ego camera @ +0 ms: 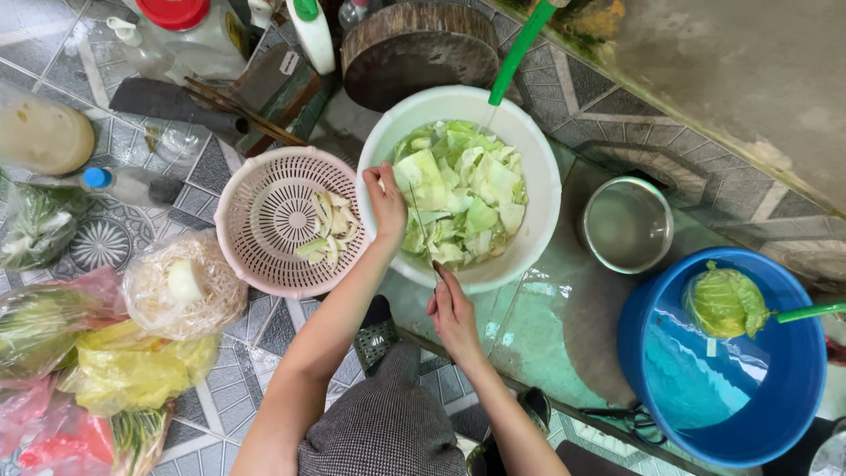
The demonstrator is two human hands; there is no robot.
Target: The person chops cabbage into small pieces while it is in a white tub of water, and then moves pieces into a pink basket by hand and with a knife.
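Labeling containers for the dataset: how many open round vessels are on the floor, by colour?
White basin with cut cabbage, left hand on its rim, right hand near it: 1
Pink colander: 1
Steel pot: 1
Blue bucket: 1
Total: 4

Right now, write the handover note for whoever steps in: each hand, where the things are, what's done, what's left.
Left hand: on the near rim of the white basin, fingers curled over the edge.
Right hand: at the basin's front rim, pinching what looks like a thin knife; its blade is hard to make out.
Cut cabbage leaves fill the white basin. A few cabbage core pieces lie in the pink colander beside it.
Done: a basin of cabbage cut.
Left: one more cabbage, in a clear bag, sits in the blue bucket.
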